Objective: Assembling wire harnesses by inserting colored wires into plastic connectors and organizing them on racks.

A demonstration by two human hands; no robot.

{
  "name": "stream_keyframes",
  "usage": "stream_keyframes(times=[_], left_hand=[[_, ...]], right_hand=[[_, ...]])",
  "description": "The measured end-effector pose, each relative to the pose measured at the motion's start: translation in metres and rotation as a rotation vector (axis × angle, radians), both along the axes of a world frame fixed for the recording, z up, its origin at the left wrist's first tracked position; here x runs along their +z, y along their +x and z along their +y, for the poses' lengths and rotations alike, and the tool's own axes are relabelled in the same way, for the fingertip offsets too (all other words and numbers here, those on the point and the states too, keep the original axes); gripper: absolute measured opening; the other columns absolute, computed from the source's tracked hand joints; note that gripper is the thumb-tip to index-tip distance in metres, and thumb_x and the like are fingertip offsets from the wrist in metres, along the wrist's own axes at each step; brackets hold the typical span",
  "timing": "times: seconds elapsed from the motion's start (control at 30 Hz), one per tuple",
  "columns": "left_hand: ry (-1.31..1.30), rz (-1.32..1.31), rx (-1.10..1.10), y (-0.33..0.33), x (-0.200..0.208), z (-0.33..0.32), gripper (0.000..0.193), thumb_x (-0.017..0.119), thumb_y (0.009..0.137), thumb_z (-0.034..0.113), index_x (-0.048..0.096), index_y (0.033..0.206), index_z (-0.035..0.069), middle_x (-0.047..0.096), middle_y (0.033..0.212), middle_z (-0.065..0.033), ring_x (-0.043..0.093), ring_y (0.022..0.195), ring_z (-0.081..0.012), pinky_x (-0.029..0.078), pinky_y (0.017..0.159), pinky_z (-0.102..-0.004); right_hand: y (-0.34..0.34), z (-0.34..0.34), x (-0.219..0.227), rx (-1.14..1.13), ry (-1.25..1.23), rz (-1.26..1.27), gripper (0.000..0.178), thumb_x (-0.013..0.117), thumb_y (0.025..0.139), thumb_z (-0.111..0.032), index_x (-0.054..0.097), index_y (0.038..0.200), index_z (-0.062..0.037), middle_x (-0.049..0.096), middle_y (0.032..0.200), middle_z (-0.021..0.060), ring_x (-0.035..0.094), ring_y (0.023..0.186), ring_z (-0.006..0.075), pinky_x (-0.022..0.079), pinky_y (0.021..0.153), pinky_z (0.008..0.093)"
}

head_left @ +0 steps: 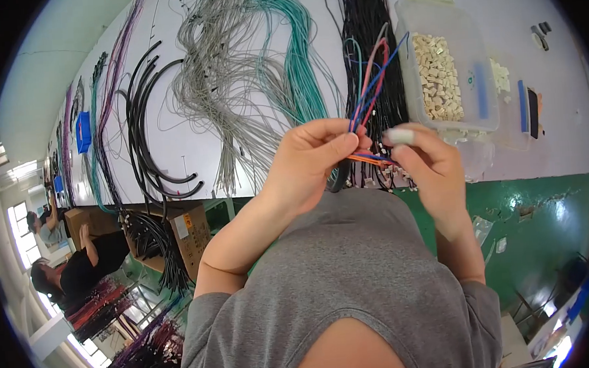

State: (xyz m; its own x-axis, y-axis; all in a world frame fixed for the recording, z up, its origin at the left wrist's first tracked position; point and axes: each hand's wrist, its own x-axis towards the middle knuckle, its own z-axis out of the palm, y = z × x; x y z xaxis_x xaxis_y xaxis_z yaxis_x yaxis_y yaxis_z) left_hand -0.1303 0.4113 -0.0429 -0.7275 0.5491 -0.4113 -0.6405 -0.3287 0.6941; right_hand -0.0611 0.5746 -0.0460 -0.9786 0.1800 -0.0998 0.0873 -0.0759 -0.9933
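Note:
My left hand (313, 153) pinches a bundle of thin coloured wires (371, 90) between thumb and fingers. Blue, red, pink and teal strands loop upward from that grip. Below it, orange and dark blue wire ends (373, 158) run across to my right hand (433, 170), whose thumb and curled fingers close at their tips. A white cover wraps one right fingertip. What exactly lies between those right fingers is partly hidden. A thick black cable (339, 176) hangs just under my left hand, and small white connectors (391, 177) lie along the table's near edge beneath the wires.
On the white table (532, 151) are a clear bin (486, 100) of small cream connectors, black wires (369, 20), teal wires (305, 70), grey wires (216, 81) and black tubes (139, 139). At left stand a cardboard box (189, 239) and a co-worker (79, 265).

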Motion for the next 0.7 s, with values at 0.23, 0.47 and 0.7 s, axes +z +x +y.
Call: stream_keyframes(times=[0.23, 0.47, 0.7], left_hand=[[0.017, -0.004, 0.039, 0.011, 0.007, -0.017, 0.017, 0.056, 0.074, -0.001, 0.057, 0.092, -0.004, 0.059, 0.083, -0.0076, 0.054, 0.075, -0.0106, 0.044, 0.069, -0.022], [0.06, -0.012, 0.03, 0.011, 0.004, -0.019, 0.015, 0.057, 0.074, 0.0, 0.058, 0.089, -0.003, 0.059, 0.082, -0.0092, 0.055, 0.074, -0.0114, 0.045, 0.068, -0.0226], [0.059, -0.07, 0.022, 0.008, 0.005, -0.016, 0.015, 0.056, 0.076, 0.002, 0.057, 0.09, -0.002, 0.06, 0.082, -0.0096, 0.057, 0.075, -0.0134, 0.045, 0.07, -0.0245]], right_hand=[[-0.03, -0.031, 0.008, 0.037, -0.223, 0.09, 0.007, 0.057, 0.074, 0.0, 0.058, 0.081, 0.0028, 0.052, 0.072, 0.0021, 0.046, 0.062, 0.0047, 0.035, 0.053, 0.017], [-0.035, -0.032, 0.008, 0.133, -0.233, -0.065, 0.009, 0.053, 0.077, -0.005, 0.054, 0.07, 0.0004, 0.049, 0.068, -0.001, 0.043, 0.059, 0.0038, 0.033, 0.056, 0.017], [-0.034, -0.029, 0.007, 0.085, -0.401, -0.073, 0.01, 0.057, 0.077, -0.008, 0.057, 0.072, 0.0008, 0.052, 0.065, -0.0002, 0.047, 0.058, 0.0027, 0.035, 0.05, 0.0153]])
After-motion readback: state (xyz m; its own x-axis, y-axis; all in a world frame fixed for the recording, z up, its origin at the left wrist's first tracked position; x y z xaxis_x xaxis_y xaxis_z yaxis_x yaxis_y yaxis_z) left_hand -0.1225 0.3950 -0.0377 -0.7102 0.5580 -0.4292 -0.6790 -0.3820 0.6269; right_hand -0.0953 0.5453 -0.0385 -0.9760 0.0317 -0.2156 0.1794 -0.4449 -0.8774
